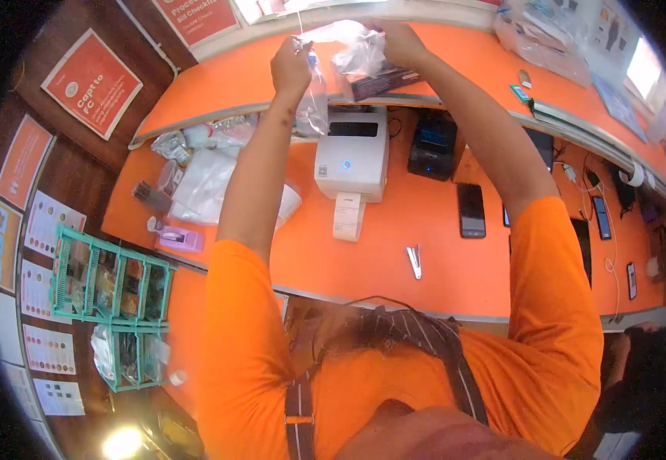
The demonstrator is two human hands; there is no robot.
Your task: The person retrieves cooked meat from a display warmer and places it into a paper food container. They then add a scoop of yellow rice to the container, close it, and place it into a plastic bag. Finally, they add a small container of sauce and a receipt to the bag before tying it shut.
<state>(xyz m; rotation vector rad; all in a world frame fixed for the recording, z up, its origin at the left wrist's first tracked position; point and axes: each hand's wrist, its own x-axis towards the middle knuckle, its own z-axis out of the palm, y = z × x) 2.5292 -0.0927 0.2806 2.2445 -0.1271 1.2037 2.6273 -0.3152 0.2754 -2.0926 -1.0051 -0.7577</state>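
Both of my arms reach up to the raised orange shelf (229, 86). My left hand (291, 66) pinches one side of a clear plastic bag (361, 54). On its other side, my right hand (404, 47) grips the same bag, with some fingers hidden. Part of the plastic hangs below my left hand, past the shelf edge. A dark flat package (376, 86) lies just under the bag; whether it is inside the plastic I cannot tell. Below stands a white label printer (351, 152) with a paper strip (347, 215) coming out of its front.
A stapler (415, 262), a dark phone (471, 211) and a black printer (433, 144) are on the lower orange counter. To the left are plastic bags (206, 181), a purple tape dispenser (180, 238) and a green rack (114, 276). Cables (609, 230) trail at right.
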